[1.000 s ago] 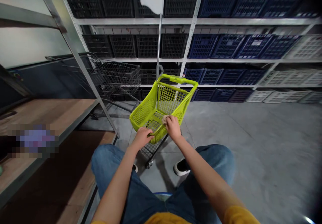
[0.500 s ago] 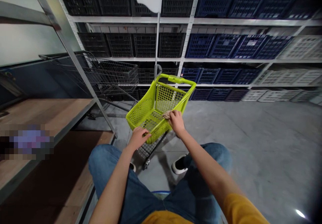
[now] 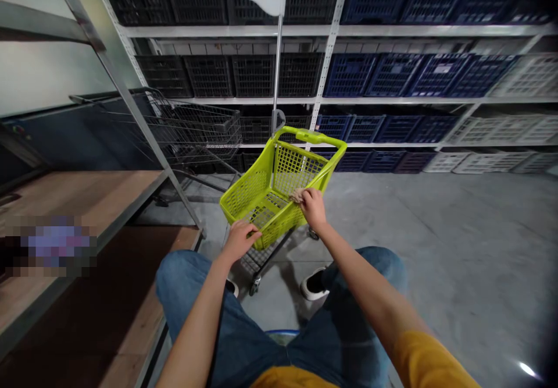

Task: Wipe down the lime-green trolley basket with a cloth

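A bright green plastic shopping cart (image 3: 279,230) stands on the floor in front of my knees, its basket turned at a slant. My left hand (image 3: 238,241) rests on the near rim at the basket's front corner, fingers curled over the edge. A crumpled beige cloth (image 3: 297,195) is bunched in the fingers of my right hand (image 3: 313,206), pressed on the right-hand rim of the basket. Slatted walls and floor show inside the basket. A metal pole (image 3: 278,68) with a white sign on top rises at the cart's far left corner.
Behind the cart, a white metal rack (image 3: 244,33) carries rows of black, blue and white crates. A dark wire shopping cart (image 3: 209,126) stands back left. On the left is a metal-framed shelf (image 3: 108,187) with wooden boards; a blurred patch covers something on it.
My right hand and the cloth have slid a little along the right rim, away from me. The cart's far end has swung slightly right. My left hand stays on the near corner.
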Tool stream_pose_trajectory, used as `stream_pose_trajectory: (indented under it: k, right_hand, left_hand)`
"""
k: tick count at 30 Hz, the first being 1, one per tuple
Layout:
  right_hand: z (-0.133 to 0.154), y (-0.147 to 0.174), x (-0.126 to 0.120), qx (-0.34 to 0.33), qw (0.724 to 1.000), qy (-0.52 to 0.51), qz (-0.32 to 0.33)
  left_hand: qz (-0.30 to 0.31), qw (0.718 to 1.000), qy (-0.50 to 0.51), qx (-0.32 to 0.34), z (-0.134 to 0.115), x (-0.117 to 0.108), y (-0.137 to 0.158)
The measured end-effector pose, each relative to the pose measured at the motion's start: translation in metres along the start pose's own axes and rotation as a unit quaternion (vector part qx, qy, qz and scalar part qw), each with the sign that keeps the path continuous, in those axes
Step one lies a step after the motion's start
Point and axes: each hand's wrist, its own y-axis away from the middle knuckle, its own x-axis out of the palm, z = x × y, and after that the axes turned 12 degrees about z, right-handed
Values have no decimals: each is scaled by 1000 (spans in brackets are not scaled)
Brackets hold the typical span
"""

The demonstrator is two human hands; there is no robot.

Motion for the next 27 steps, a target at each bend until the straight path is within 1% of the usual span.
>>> stream_pose_trajectory:
  k: [1, 2, 3, 5, 6, 7, 8, 11, 12, 14, 16, 18, 20, 22, 24, 25, 26, 27]
  right_hand:
    - [2, 4, 4, 26, 999, -14, -21]
    - [9, 11, 12, 32, 999, -32, -30]
    - [18, 21, 20, 19, 998, -51, -26]
    - [36, 41, 36, -32, 996, -84, 1]
    - [41, 49, 40, -51, 994, -94, 11]
    - [42, 54, 42, -53, 993, -100, 10]
    - [39, 56, 40, -35, 994, -105, -3]
    - [18, 45, 27, 84, 987, -111, -83]
    - [13, 40, 22, 107, 984, -110, -95]
    - [12, 36, 21, 112, 984, -105, -85]
    - [27, 42, 28, 89, 989, -98, -60]
    - [53, 56, 40, 42, 995, -87, -35]
    - [78, 70, 52, -32, 997, -72, 0]
    - [90, 78, 57, -110, 991, -54, 48]
    - [83, 75, 53, -152, 984, -33, 91]
    - [73, 70, 48, -151, 983, -23, 102]
    - [59, 63, 41, -133, 986, -13, 102]
    - [44, 55, 34, -102, 991, -4, 92]
  left_hand:
    - [-3, 1000, 0, 2, 0, 1, 0]
    - [-6, 1000, -2, 3, 0, 2, 0]
    - [-8, 1000, -4, 3, 0, 2, 0]
    - [-5, 1000, -10, -2, 1, 2, 0]
    - [-1, 1000, -12, -5, 1, 1, 1]
    - [2, 1000, -13, -8, 2, 0, 2]
    - [6, 1000, -14, -9, 3, -2, 2]
    - [10, 1000, -15, -8, 5, -4, 4]
    - [10, 1000, -15, -7, 5, -4, 4]
    - [7, 1000, -13, -5, 6, -2, 4]
    - [1, 1000, -13, -3, 5, -1, 3]
    - [-3, 1000, -15, -1, 4, -1, 4]
    - [-2, 1000, -17, 1, 3, -3, 5]
    - [2, 1000, -18, -2, 4, -6, 6]
    - [7, 1000, -19, -6, 5, -9, 7]
    - [9, 1000, -19, -7, 5, -10, 8]
    - [11, 1000, -19, -6, 6, -11, 8]
    - [14, 1000, -20, -3, 8, -11, 8]
